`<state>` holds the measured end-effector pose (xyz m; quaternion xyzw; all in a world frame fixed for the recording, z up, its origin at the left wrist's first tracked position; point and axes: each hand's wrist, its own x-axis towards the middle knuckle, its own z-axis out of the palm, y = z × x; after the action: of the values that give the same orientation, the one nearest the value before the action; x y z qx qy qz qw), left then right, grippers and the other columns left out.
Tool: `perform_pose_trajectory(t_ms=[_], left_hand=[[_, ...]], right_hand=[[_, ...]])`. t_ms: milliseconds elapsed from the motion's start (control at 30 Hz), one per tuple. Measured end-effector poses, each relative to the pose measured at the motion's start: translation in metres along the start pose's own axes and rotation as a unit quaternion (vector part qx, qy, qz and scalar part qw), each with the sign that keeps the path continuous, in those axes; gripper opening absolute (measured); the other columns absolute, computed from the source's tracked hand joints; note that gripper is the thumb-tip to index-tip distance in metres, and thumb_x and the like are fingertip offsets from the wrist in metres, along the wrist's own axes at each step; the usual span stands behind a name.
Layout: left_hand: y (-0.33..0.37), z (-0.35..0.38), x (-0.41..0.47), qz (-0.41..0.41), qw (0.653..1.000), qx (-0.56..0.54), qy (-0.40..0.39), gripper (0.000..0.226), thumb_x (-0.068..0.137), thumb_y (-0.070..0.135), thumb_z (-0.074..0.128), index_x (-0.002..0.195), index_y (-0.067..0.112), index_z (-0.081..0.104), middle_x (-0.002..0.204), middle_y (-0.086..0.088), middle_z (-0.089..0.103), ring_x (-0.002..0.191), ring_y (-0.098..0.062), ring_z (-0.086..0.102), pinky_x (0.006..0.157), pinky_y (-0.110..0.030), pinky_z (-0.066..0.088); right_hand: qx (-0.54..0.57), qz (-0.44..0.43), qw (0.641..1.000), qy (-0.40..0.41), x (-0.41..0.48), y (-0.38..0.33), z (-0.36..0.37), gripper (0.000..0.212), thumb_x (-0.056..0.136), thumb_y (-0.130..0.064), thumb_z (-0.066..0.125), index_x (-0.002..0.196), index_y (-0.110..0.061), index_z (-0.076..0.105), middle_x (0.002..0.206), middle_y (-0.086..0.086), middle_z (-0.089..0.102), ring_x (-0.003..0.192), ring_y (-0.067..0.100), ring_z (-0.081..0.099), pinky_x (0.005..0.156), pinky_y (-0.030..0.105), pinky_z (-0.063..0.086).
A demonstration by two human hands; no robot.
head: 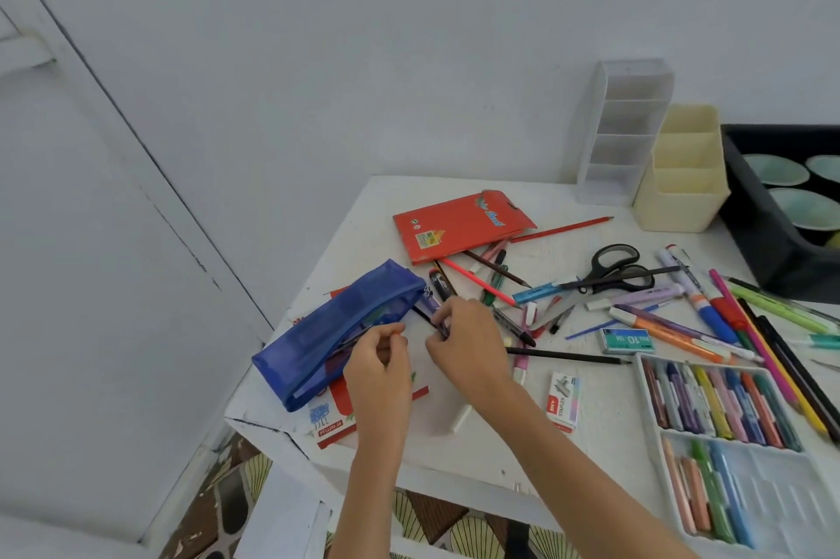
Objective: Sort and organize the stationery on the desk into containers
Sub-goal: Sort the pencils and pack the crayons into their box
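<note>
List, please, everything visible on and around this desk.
desk: one, white, by wall
pouch: one, blue, desk's left
pencil box: one, red, back centre
scissors: one, black, centre right
organiser: one, clear, back wall
pen holder: one, cream, beside organiser
bin: one, black, far right
crayon tray: one, white, front right
staple boxes: two, teal and white, centre
loose pens: many, mixed, centre right
left hand: pinches dark pen at pouch
right hand: grips purple pen beside pouch
</note>
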<state>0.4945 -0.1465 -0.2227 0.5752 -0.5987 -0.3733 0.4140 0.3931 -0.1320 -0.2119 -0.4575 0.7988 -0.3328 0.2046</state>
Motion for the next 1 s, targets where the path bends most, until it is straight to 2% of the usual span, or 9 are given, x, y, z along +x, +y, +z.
perform_pose_trajectory(t_ms=[133,233,333,433,533,633,767,867,1000], left_hand=[[0.014,0.019,0.0,0.021,0.999,-0.002,-0.034,0.014,0.092,0.012,0.054,0.101,0.015,0.065,0.093,0.001,0.065,0.081,-0.006,0.058,0.066,-0.01,0.043],[0.026,0.042,0.002,0.066,0.995,0.012,-0.075,0.016,0.091,0.01,0.055,0.1,0.016,0.065,0.096,0.003,0.065,0.084,-0.004,0.059,0.068,-0.009,0.043],[0.039,0.069,0.008,0.11,0.986,0.059,-0.109,0.02,0.091,0.01,0.054,0.107,0.014,0.065,0.103,0.002,0.064,0.087,-0.005,0.056,0.071,-0.008,0.04],[0.048,0.093,0.017,0.162,0.972,0.113,-0.129,0.021,0.092,0.01,0.054,0.109,0.011,0.066,0.104,0.0,0.063,0.087,-0.005,0.052,0.077,-0.017,0.039],[0.047,0.114,0.029,0.194,0.951,0.2,-0.135,0.017,0.091,0.016,0.055,0.1,0.013,0.069,0.099,0.0,0.066,0.085,-0.01,0.055,0.08,-0.026,0.047],[0.047,0.126,0.035,0.193,0.929,0.285,-0.134,0.017,0.09,0.021,0.055,0.085,0.013,0.069,0.087,-0.002,0.065,0.077,-0.015,0.057,0.071,-0.032,0.05],[0.051,0.134,0.035,0.201,0.9,0.368,-0.118,0.02,0.089,0.024,0.052,0.088,0.013,0.068,0.09,-0.003,0.061,0.085,-0.018,0.054,0.072,-0.03,0.043],[0.053,0.138,0.036,0.167,0.903,0.381,-0.105,0.013,0.089,0.024,0.055,0.081,0.014,0.056,0.088,-0.004,0.059,0.086,-0.019,0.055,0.073,-0.029,0.039],[0.058,0.145,0.04,0.141,0.893,0.414,-0.102,0.012,0.091,0.021,0.055,0.094,0.011,0.06,0.097,-0.004,0.062,0.097,-0.022,0.056,0.081,-0.03,0.038]], right_hand=[[0.07,0.038,0.996,0.045,-0.003,0.02,-0.033,0.025,0.083,-0.01,0.063,0.105,-0.016,0.054,0.086,0.0,0.058,0.067,0.005,0.052,0.058,0.017,0.042],[0.107,0.075,0.987,0.091,-0.004,0.039,-0.057,0.033,0.085,-0.011,0.063,0.117,-0.012,0.054,0.089,0.003,0.063,0.066,0.007,0.055,0.055,0.014,0.044],[0.123,0.104,0.979,0.124,-0.006,0.057,-0.077,0.033,0.085,-0.012,0.065,0.117,-0.01,0.059,0.073,-0.004,0.061,0.062,0.003,0.053,0.053,0.012,0.038],[0.133,0.114,0.973,0.148,-0.009,0.072,-0.093,0.031,0.085,-0.011,0.065,0.115,-0.012,0.06,0.068,-0.009,0.057,0.062,0.003,0.053,0.056,0.012,0.038],[0.136,0.122,0.971,0.157,-0.012,0.083,-0.103,0.031,0.086,-0.011,0.065,0.116,-0.013,0.059,0.074,-0.01,0.056,0.066,0.0,0.053,0.054,0.009,0.035],[0.145,0.124,0.967,0.167,-0.014,0.092,-0.109,0.029,0.086,-0.01,0.064,0.114,-0.015,0.059,0.075,-0.011,0.056,0.066,-0.001,0.052,0.053,0.009,0.036],[0.157,0.131,0.964,0.17,-0.015,0.098,-0.11,0.03,0.086,-0.008,0.064,0.115,-0.015,0.059,0.077,-0.011,0.056,0.07,0.002,0.053,0.058,0.011,0.04],[0.163,0.135,0.963,0.166,-0.017,0.099,-0.108,0.03,0.086,-0.009,0.064,0.115,-0.015,0.059,0.079,-0.01,0.057,0.072,0.004,0.055,0.058,0.011,0.041],[0.169,0.137,0.962,0.167,-0.02,0.102,-0.108,0.031,0.087,-0.011,0.064,0.117,-0.018,0.058,0.083,-0.007,0.058,0.074,0.005,0.055,0.058,0.011,0.04]])
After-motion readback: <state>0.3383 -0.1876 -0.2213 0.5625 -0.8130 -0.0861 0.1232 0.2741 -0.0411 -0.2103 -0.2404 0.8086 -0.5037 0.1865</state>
